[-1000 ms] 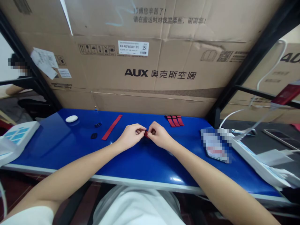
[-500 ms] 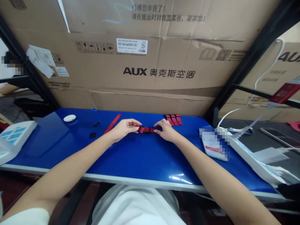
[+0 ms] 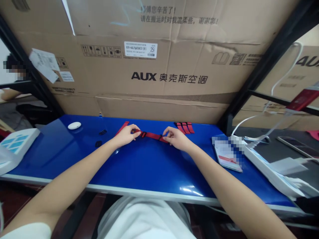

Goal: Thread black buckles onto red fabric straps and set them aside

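Note:
A short red strap (image 3: 152, 135) with a black buckle at its left end is stretched out over the blue table (image 3: 139, 166). My left hand (image 3: 127, 134) pinches the buckle end. My right hand (image 3: 174, 137) pinches the other end. Both hands hover close to the table top near its far edge. Behind my left hand lies a second long red strap (image 3: 122, 127), partly hidden. A small stack of folded red straps (image 3: 185, 127) lies just beyond my right hand.
Two small black buckles (image 3: 100, 137) and a white oval object (image 3: 74, 125) lie at the far left. A white box (image 3: 15, 146) sits at the left edge. A card (image 3: 228, 154) and white packets (image 3: 274, 172) lie at the right. Cardboard boxes (image 3: 159, 66) wall the back.
My hands were together, pinching the folded strap. They moved apart and farther back on the table, and the strap is now pulled out straight between them.

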`<state>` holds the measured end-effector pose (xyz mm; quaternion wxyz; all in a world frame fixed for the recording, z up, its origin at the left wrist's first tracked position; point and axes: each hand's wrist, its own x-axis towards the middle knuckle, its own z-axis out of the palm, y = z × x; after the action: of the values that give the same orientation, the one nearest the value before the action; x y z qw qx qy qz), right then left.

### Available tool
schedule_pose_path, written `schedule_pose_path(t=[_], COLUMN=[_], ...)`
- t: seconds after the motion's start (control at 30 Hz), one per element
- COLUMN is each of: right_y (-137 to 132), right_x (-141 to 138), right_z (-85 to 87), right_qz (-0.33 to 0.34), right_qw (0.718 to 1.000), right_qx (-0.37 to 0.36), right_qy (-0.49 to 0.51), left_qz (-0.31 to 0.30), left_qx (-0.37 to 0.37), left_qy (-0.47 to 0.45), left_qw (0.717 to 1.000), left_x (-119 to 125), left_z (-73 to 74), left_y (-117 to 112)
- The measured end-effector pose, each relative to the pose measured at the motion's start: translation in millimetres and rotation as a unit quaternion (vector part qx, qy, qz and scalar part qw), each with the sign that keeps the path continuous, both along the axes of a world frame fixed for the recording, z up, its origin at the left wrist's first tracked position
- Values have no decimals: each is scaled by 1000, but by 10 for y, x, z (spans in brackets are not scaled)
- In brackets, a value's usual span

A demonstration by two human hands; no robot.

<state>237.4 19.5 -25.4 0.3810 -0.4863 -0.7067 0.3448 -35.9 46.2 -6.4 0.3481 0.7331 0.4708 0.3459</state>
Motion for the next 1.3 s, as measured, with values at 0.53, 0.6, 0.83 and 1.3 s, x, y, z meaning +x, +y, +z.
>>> schedule_pose_path(t=[0.53, 0.6, 0.83, 1.3], right_y=[-192, -199, -272, -285], right_x=[-304, -329, -369, -227], right_z=[102, 96, 132, 249], right_qz=[52, 41, 27, 147], right_qw=[973, 971, 984, 984], right_qx=[-33, -21, 20, -47], right_qy=[221, 233, 173, 92], left_qz=[-105, -105, -92, -140], left_qx=[-146, -131, -137, -180], left_qy=[-270, -268, -257, -173], left_qw=[946, 949, 952, 958], left_x=[373, 376, 396, 371], left_z=[15, -4, -15, 71], left_y=[-384, -377, -418, -475])
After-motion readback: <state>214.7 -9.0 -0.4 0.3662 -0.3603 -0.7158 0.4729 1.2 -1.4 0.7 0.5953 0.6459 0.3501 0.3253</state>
